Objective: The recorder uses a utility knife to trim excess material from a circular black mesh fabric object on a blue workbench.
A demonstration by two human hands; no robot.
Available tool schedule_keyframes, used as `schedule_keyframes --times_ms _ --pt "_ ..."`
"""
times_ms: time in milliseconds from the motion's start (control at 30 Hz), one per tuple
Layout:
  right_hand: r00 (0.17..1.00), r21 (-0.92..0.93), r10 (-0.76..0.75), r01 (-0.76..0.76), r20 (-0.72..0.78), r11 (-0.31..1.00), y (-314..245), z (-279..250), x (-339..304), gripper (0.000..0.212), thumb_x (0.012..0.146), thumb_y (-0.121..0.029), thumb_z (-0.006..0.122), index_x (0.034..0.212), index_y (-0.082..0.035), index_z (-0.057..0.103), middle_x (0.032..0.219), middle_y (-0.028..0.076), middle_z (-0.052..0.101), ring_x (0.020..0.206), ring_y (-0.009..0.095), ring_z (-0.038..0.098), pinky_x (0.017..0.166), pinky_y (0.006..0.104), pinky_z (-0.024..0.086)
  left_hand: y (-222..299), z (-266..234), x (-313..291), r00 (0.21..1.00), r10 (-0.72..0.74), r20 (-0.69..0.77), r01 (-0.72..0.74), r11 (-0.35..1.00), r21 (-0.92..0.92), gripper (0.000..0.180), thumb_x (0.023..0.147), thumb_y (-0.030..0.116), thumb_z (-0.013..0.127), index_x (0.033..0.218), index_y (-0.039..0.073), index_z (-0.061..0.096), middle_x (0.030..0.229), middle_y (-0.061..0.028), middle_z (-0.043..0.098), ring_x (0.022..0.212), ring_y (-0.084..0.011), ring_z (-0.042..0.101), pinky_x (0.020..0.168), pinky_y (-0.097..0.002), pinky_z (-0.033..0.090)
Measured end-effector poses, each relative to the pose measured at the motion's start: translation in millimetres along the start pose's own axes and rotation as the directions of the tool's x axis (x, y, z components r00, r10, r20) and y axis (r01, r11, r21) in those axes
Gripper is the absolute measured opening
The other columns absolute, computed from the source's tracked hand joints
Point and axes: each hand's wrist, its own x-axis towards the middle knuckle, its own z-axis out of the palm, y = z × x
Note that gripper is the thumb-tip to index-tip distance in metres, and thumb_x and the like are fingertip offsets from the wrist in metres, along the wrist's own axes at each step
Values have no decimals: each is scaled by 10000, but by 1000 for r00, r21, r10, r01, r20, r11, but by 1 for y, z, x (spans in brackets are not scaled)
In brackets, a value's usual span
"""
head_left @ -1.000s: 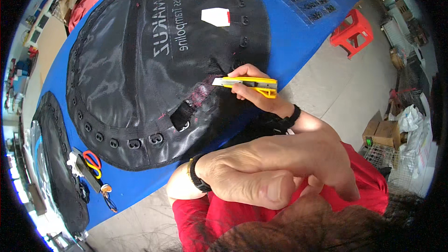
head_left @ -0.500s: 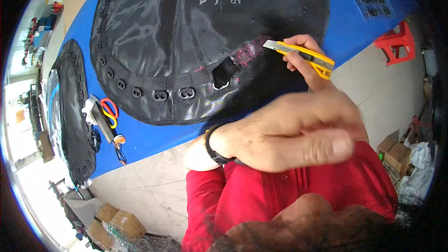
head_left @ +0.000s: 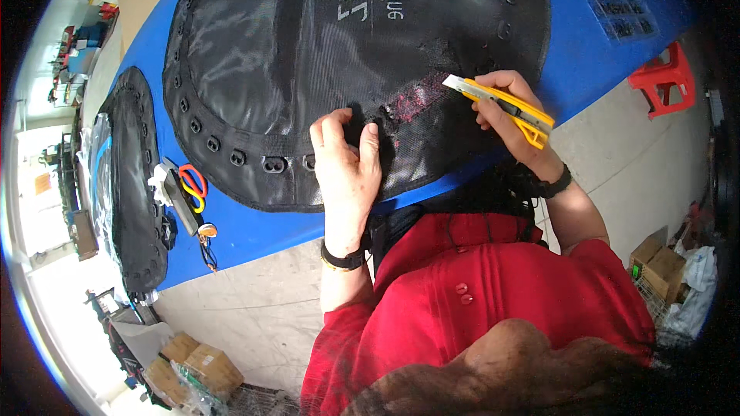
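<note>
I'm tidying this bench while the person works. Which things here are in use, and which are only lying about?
In use:
- round black mat, pressed flat by the left hand
- yellow utility knife, held in the right hand, blade at the mat's worn pinkish patch

Lying about:
- scissors with coloured handles on the blue table
- second black mat
- red stool
- cardboard boxes

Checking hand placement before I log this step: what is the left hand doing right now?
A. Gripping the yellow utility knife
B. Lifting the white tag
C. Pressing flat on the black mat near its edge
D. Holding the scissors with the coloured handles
C: the left hand lies palm down on the black mat by its rim, while the right hand holds the yellow utility knife; the scissors lie untouched on the blue table.
</note>
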Motion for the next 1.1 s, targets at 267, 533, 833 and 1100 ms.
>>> schedule_keyframes --times_ms 267,533,833,1100 --pt "997 78 -76 76 -2 994 6 -13 11 240 998 -163 650 1199 -50 585 947 20 673 769 62 630 684 243 538 3 14 0 998 69 2 -69 991 113 306 915 255 736 1036 3 611 972 -221 594 896 -439 612 784 -498 509" --pt "999 191 -51 48 12 980 2 -20 15 226 1024 -190 629 1190 -48 574 902 14 657 745 59 615 659 241 530 18 20 6 999 13 42 -22 977 211 376 928 317 715 852 -29 589 907 -249 575 811 -464 594 739 -501 491" --pt "997 226 -74 73 -4 971 4 -22 14 202 1024 -193 630 1166 -60 579 936 18 649 756 60 609 663 235 523 -1 27 22 994 88 71 -97 988 122 335 949 214 671 754 -15 522 648 -182 536 598 -356 505 630 -432 455" --pt "996 232 -68 78 -49 970 5 -29 2 212 1022 -187 634 1184 -62 581 972 10 649 813 53 605 697 239 527 1 15 36 905 -239 352 377 832 -407 281 1020 130 599 765 83 493 640 6 545 527 -93 610 437 -240 507"
